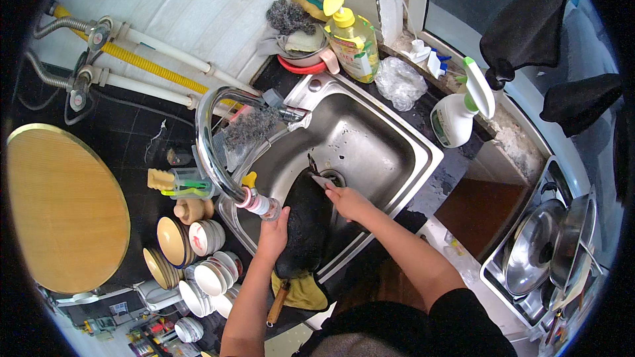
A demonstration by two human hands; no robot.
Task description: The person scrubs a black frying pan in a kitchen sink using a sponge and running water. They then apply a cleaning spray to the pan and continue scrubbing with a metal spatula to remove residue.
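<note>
A black wok (303, 221) is tilted on edge in the steel sink (370, 125), its wooden handle (278, 304) pointing toward me over the front edge. My left hand (271, 237) grips the wok's left side, thumb on top, the other fingers mostly hidden. My right hand (348, 203) pinches a small, pale, flat piece (322, 181) against the wok's far part; its kind is unclear. The curved chrome tap (206, 125) ends in a pink-and-white nozzle (259, 203) just above my left hand. Under the wok's handle lies a yellow cloth (306, 293).
Bowls (210, 279) and a round wooden board (66, 208) stand left. Behind the sink are a yellow-topped pump bottle (350, 43) and a red basin (301, 66) with scrubbers. At right are a spray bottle (455, 119) and a rack (493, 271) with pans.
</note>
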